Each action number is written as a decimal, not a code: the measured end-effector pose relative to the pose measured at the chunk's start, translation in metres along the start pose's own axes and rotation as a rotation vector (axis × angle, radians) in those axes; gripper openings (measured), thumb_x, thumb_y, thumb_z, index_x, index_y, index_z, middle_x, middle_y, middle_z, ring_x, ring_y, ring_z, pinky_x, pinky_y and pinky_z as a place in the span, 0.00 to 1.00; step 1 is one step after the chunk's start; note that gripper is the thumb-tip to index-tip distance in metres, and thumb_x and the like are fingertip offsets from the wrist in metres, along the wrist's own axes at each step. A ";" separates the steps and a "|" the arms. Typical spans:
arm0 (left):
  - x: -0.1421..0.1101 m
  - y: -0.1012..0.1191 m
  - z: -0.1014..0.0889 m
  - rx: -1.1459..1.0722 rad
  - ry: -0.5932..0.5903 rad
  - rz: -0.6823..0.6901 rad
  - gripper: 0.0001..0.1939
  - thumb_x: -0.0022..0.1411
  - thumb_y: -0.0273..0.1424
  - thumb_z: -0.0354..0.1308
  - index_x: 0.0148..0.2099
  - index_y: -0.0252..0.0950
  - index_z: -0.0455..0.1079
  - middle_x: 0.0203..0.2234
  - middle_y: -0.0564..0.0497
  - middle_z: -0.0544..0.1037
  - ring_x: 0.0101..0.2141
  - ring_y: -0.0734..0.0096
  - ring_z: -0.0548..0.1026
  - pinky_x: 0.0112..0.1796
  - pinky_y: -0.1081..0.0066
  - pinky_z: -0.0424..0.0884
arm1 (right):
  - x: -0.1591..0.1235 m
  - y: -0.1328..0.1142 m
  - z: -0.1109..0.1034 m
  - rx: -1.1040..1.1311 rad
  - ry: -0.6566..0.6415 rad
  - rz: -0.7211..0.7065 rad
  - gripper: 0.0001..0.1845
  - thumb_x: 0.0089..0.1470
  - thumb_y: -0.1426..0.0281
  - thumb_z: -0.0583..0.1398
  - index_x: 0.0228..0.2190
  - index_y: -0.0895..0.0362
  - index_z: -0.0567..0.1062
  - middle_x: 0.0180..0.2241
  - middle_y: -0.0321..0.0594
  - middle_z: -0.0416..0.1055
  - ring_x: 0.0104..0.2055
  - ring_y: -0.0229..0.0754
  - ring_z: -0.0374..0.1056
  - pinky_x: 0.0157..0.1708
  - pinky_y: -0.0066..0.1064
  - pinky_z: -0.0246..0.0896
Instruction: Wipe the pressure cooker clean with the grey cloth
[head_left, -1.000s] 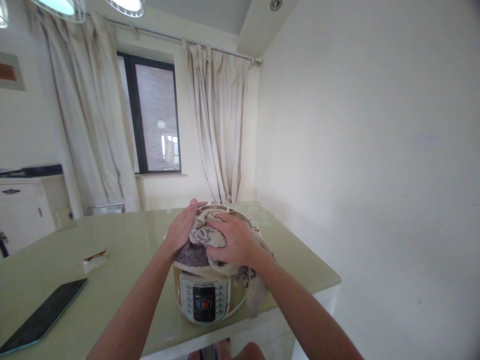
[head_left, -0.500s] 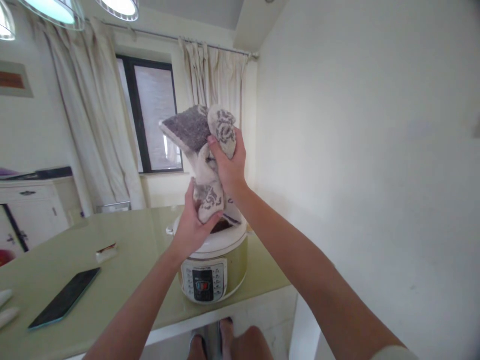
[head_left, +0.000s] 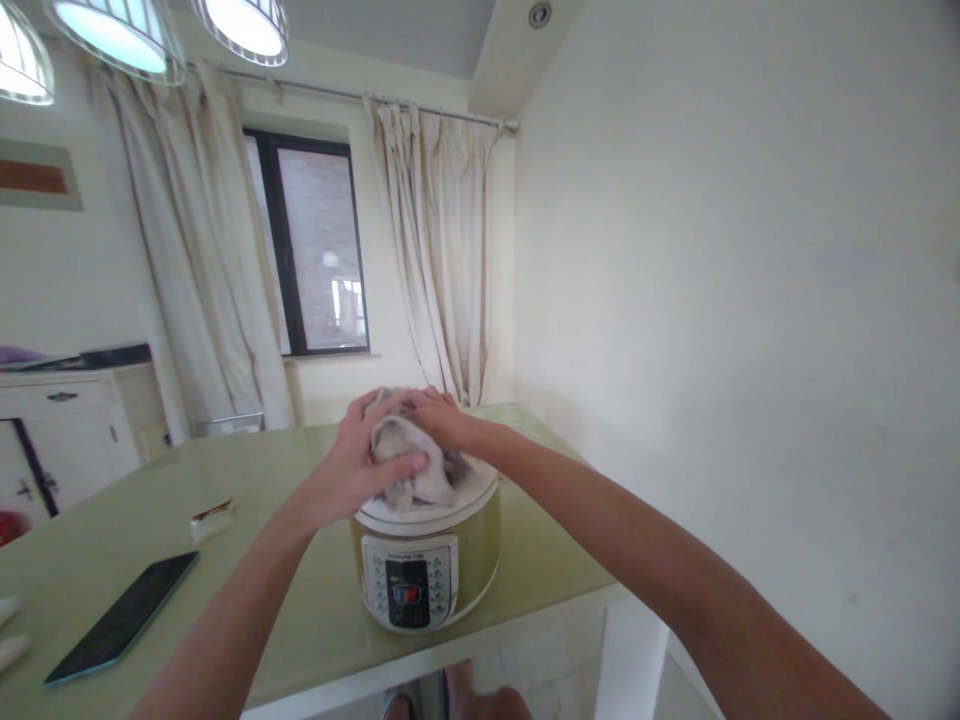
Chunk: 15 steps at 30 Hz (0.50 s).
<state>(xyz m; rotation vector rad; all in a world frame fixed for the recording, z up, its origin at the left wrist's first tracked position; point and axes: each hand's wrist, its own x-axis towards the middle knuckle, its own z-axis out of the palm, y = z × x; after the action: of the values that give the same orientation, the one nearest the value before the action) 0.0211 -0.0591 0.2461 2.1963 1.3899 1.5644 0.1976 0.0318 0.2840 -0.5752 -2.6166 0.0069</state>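
Observation:
A white and grey patterned towel (head_left: 416, 465) lies bunched on the white lid (head_left: 476, 487) of an electric cooker (head_left: 480, 550). My left hand (head_left: 360, 450) clasps the towel from the left, thumb across its front. From the right, my right hand (head_left: 439, 418) grips it at the top, its fingers partly hidden in the folds. The two hands meet over the lid's middle, and whatever lies beneath the cloth there is out of sight. On the cooker's front is a button panel (head_left: 409, 590).
The cooker stands near the front edge of a pale green table (head_left: 277, 600). A dark phone-like slab (head_left: 124, 615) and a small white packet (head_left: 212, 518) lie to the left. A white wall (head_left: 712, 300) rises at the right. Lamps (head_left: 244, 30) hang at upper left.
Both hands have come down with the towel, from above the cooker onto its lid. The towel has gone from folded and upright to crumpled. The view has tilted slightly upward.

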 end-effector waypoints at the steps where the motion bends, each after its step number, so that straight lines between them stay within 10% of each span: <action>1: -0.003 -0.003 0.001 0.104 -0.069 0.030 0.45 0.48 0.50 0.73 0.68 0.46 0.70 0.67 0.43 0.66 0.70 0.43 0.61 0.70 0.46 0.56 | 0.001 0.009 -0.005 0.108 -0.046 -0.050 0.21 0.41 0.69 0.74 0.41 0.52 0.84 0.52 0.43 0.77 0.55 0.56 0.69 0.57 0.48 0.65; 4: 0.003 -0.016 -0.001 0.239 -0.101 -0.030 0.41 0.49 0.44 0.71 0.66 0.45 0.72 0.62 0.42 0.70 0.62 0.44 0.71 0.67 0.46 0.62 | -0.001 0.039 -0.019 0.514 -0.091 -0.100 0.16 0.50 0.65 0.70 0.43 0.54 0.84 0.43 0.37 0.81 0.47 0.46 0.75 0.51 0.37 0.69; 6: 0.016 -0.026 -0.006 0.218 -0.103 -0.119 0.33 0.48 0.41 0.69 0.58 0.42 0.78 0.53 0.43 0.76 0.55 0.45 0.77 0.64 0.48 0.68 | -0.005 0.054 -0.015 0.656 0.120 0.053 0.14 0.59 0.62 0.65 0.43 0.56 0.83 0.40 0.38 0.81 0.44 0.44 0.76 0.49 0.35 0.69; 9: 0.039 -0.041 -0.020 0.056 -0.205 -0.224 0.31 0.39 0.37 0.70 0.50 0.41 0.81 0.46 0.46 0.82 0.49 0.44 0.80 0.57 0.51 0.75 | -0.009 0.057 0.011 0.672 0.351 0.199 0.16 0.64 0.60 0.63 0.47 0.56 0.81 0.43 0.41 0.81 0.47 0.43 0.76 0.50 0.36 0.69; 15: 0.069 -0.062 -0.037 -0.196 -0.536 -0.446 0.33 0.39 0.33 0.72 0.52 0.45 0.80 0.44 0.48 0.86 0.46 0.47 0.83 0.51 0.55 0.80 | -0.015 0.040 0.045 0.517 0.262 0.145 0.21 0.70 0.52 0.57 0.51 0.52 0.79 0.53 0.43 0.80 0.57 0.47 0.74 0.61 0.39 0.62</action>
<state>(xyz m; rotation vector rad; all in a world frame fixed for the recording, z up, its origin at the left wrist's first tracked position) -0.0419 0.0113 0.2767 1.8275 1.3504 0.8385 0.2063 0.0659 0.2335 -0.5322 -2.1896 0.5931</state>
